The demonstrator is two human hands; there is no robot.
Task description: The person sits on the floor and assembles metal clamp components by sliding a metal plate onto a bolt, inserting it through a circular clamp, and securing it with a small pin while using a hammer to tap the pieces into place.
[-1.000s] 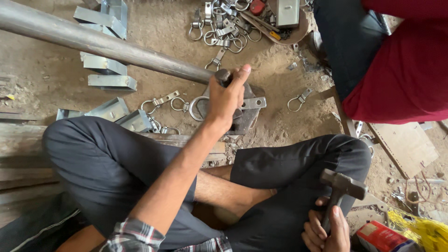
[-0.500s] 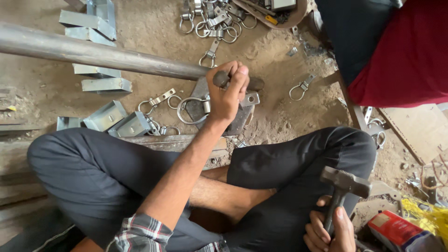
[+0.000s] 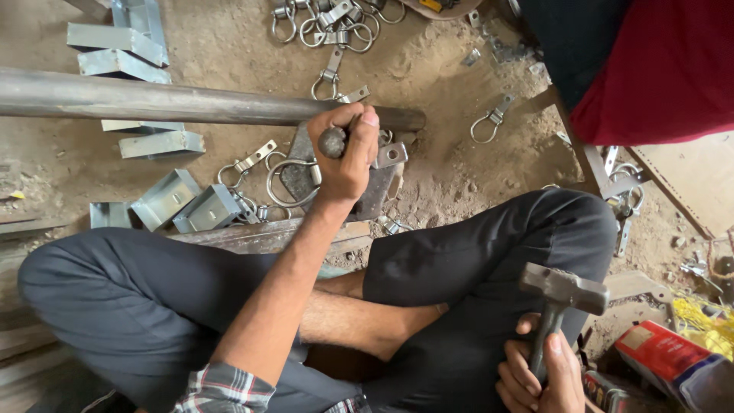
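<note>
My left hand [image 3: 348,157] is closed around a short round metal punch [image 3: 332,142], held upright on a dark steel block [image 3: 380,191] on the dirt floor. A ring clamp [image 3: 283,180] lies on the block just left of the punch. Down at the lower right, beside my crossed legs, my right hand [image 3: 535,375] grips the handle of a grey hammer [image 3: 564,289], its head up and well away from the punch.
A long steel pipe [image 3: 153,101] runs across the floor behind the block. Bent sheet-metal brackets [image 3: 187,206] lie to the left, and a pile of ring clamps [image 3: 329,19] is at the top. Another person in red [image 3: 665,69] sits at the upper right. A red box [image 3: 657,356] rests at the lower right.
The view has drifted a little. My left hand stays on the punch over the block, and the hammer stays low in my right hand.
</note>
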